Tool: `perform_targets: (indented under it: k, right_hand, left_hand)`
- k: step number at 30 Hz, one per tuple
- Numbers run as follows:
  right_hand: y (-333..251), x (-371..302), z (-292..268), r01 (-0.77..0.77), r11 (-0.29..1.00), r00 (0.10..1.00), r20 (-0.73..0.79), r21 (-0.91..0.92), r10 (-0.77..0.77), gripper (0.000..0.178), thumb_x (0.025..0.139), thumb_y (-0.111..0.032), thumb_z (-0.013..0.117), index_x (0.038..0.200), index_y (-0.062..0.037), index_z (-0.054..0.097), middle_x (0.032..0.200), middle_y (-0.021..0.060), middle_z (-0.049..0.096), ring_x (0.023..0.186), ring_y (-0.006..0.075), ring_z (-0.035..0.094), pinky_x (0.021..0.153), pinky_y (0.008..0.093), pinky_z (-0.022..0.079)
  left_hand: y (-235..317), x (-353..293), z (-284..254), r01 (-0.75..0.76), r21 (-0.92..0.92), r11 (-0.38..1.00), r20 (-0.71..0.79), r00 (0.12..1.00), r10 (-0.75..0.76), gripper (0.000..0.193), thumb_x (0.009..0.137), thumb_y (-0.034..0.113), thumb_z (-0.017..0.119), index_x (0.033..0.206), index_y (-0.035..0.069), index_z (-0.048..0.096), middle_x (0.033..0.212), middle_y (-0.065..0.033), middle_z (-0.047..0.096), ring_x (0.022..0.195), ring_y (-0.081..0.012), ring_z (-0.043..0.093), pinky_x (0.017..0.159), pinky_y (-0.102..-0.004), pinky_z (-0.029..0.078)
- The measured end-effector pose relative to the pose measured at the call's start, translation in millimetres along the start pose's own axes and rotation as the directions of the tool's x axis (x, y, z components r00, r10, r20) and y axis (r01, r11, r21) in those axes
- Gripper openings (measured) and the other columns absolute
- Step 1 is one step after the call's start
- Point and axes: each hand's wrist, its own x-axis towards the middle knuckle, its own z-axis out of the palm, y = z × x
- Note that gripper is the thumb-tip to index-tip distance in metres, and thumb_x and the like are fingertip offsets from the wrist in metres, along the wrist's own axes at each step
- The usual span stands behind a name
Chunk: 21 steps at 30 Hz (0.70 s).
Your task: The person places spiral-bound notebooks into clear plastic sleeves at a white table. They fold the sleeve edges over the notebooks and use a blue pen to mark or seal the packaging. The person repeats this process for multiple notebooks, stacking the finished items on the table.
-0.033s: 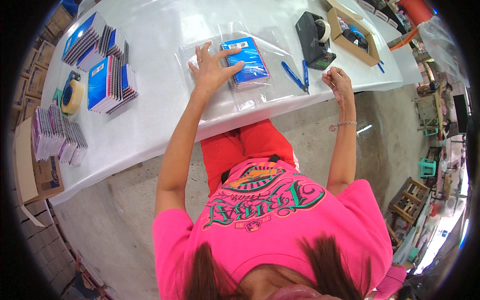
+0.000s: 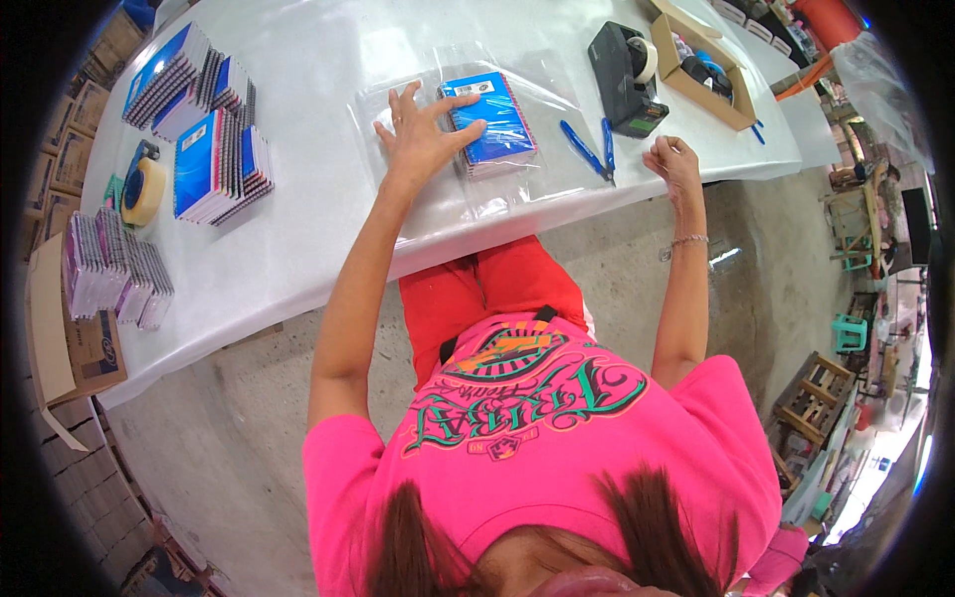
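Note:
A blue spiral notebook [image 2: 500, 131], perhaps the top one of a small stack, lies within clear plastic wrap [image 2: 497, 204] on the table. My left hand [image 2: 423, 129] rests over its left side with fingers spread, thumb and forefinger touching the covered top. Off the table's front edge, my right hand [image 2: 674, 162] is closed, fingertips pressed together; whatever they hold is too small to make out. Just left of that hand lie blue-handled snips [image 2: 589, 151], jaws toward the edge. Beyond it stands a black tape dispenser [image 2: 622, 85] with a roll of clear tape.
Stacks of blue spiral notebooks [image 2: 204, 164] stand at the left. A tape roll on a hand dispenser [image 2: 146, 189] and purple wrapped notebooks [image 2: 111, 264] are nearer the left edge, beside a cardboard box [image 2: 95, 358]. An open carton [image 2: 741, 107] of small items sits at the far right.
My right hand's fingers have curled in a little more, and the hand has shifted very slightly. My left hand stays on the notebook.

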Motion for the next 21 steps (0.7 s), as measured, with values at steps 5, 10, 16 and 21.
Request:
perform_targets:
  k: [5,10,16,21]
  right_hand:
    - [-1,-2,-15,0.090,0.822,0.987,-0.061,-0.562,-0.149,0.018,0.090,-0.015,0.060,0.091,0.0028,0.061,0.080,0.0049,0.063,0.065,0.0116,0.061,0.055,0.0266,0.051]
    - [-77,-34,110,0.454,0.852,0.784,0.571,-0.260,-0.243,0.025,0.090,-0.025,0.065,0.086,-0.0016,0.059,0.078,-0.0007,0.057,0.070,0.0081,0.051,0.066,0.0234,0.044]
    - [-90,-20,200,0.652,0.735,0.448,0.877,-0.189,-0.172,0.021,0.090,-0.024,0.067,0.086,-0.0049,0.062,0.074,-0.0020,0.057,0.071,0.0077,0.052,0.065,0.0234,0.042]
    - [-83,0,228,0.698,0.670,0.360,0.933,-0.255,-0.020,0.022,0.086,-0.024,0.071,0.078,-0.0051,0.065,0.068,-0.0015,0.059,0.066,0.0082,0.052,0.063,0.0237,0.042]
  left_hand:
    - [2,3,-1,0.021,-0.025,0.999,0.022,1.000,-0.021,0.051,0.069,0.058,0.074,0.118,0.045,0.065,0.152,-0.0179,0.026,0.145,-0.0421,0.006,0.108,-0.0720,0.004]
    - [-6,3,-1,0.016,0.007,1.000,0.012,1.000,-0.016,0.056,0.066,0.063,0.073,0.118,0.047,0.064,0.153,-0.0177,0.026,0.146,-0.0413,0.006,0.108,-0.0719,0.005]
    - [-4,4,-2,0.027,-0.024,0.999,0.043,0.999,-0.026,0.058,0.066,0.065,0.072,0.120,0.047,0.063,0.153,-0.0172,0.026,0.145,-0.0417,0.008,0.108,-0.0717,0.005]
    - [-4,3,0,0.024,0.015,1.000,0.018,1.000,-0.024,0.058,0.068,0.065,0.072,0.121,0.044,0.063,0.152,-0.0171,0.026,0.145,-0.0417,0.008,0.105,-0.0745,0.006]
